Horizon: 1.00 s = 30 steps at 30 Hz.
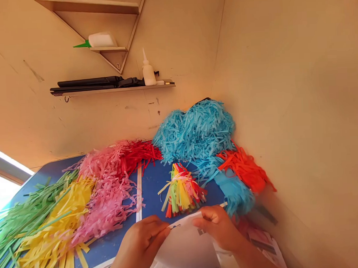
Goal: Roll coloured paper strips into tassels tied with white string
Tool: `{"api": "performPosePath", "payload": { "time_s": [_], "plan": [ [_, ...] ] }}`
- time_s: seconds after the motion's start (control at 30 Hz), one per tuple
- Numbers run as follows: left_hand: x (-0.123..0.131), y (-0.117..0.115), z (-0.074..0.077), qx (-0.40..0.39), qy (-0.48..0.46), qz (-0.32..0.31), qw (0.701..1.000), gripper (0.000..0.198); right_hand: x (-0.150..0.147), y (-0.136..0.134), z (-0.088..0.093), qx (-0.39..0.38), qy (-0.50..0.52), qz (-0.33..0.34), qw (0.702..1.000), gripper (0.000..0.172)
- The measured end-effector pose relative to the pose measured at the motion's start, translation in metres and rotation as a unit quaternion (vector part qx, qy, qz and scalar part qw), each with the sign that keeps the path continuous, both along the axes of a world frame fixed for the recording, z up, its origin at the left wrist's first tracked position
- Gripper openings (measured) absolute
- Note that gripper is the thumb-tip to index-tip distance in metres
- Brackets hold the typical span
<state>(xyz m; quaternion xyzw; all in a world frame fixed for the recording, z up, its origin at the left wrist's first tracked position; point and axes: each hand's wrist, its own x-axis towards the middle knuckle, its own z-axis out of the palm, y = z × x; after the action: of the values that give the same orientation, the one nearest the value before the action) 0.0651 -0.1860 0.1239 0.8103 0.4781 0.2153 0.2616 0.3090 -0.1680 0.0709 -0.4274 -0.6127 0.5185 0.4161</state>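
Note:
My left hand (144, 236) and my right hand (217, 225) both pinch the top edge of a curved white sheet of paper (185, 248) at the bottom middle, over a blue table (156, 190). The fingers of both hands are closed on the sheet. Just beyond my hands lies a tied multicoloured bundle of paper strips (183, 189).
Heaps of cut paper strips cover the table: green (25, 219), yellow (56, 222), pink (106, 188), red (138, 153), light blue (196, 129) and orange (245, 168). Printed papers (265, 243) lie at the right. A wall shelf (114, 88) carries a glue bottle (148, 70) and black tools.

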Motion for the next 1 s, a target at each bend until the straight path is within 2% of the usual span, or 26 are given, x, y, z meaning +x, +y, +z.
{"api": "performPosePath", "payload": {
  "time_s": [0.2, 0.33, 0.4, 0.53, 0.67, 0.77, 0.87, 1.0],
  "plan": [
    [-0.001, 0.001, 0.003, 0.063, 0.025, 0.003, 0.998, 0.028, -0.014, -0.008, 0.013, 0.040, -0.054, 0.016, 0.998, 0.041],
    [-0.002, 0.000, 0.015, 0.109, 0.084, -0.024, 0.990, 0.028, -0.026, -0.012, 0.025, 0.091, -0.103, 0.035, 0.990, 0.039],
    [-0.002, 0.000, 0.022, 0.095, 0.083, -0.047, 0.991, 0.026, -0.031, -0.014, 0.030, 0.114, -0.122, 0.069, 0.983, 0.038],
    [0.001, 0.002, 0.028, -0.003, 0.019, -0.067, 0.998, 0.027, -0.038, -0.018, 0.033, 0.142, -0.133, 0.100, 0.976, 0.042],
    [0.006, 0.006, 0.026, -0.061, -0.009, -0.056, 0.997, 0.025, -0.039, -0.019, 0.028, 0.121, -0.123, 0.098, 0.980, 0.041],
    [0.011, 0.006, 0.022, -0.056, -0.008, -0.046, 0.997, 0.024, -0.038, -0.021, 0.023, 0.100, -0.108, 0.094, 0.985, 0.036],
    [0.017, 0.003, 0.013, 0.000, -0.009, -0.018, 1.000, 0.024, -0.037, -0.024, 0.019, 0.085, -0.100, 0.077, 0.988, 0.034],
    [0.021, -0.002, -0.003, 0.119, -0.016, 0.024, 0.992, 0.022, -0.038, -0.027, 0.009, 0.065, -0.054, 0.056, 0.995, 0.030]
  ]
}}
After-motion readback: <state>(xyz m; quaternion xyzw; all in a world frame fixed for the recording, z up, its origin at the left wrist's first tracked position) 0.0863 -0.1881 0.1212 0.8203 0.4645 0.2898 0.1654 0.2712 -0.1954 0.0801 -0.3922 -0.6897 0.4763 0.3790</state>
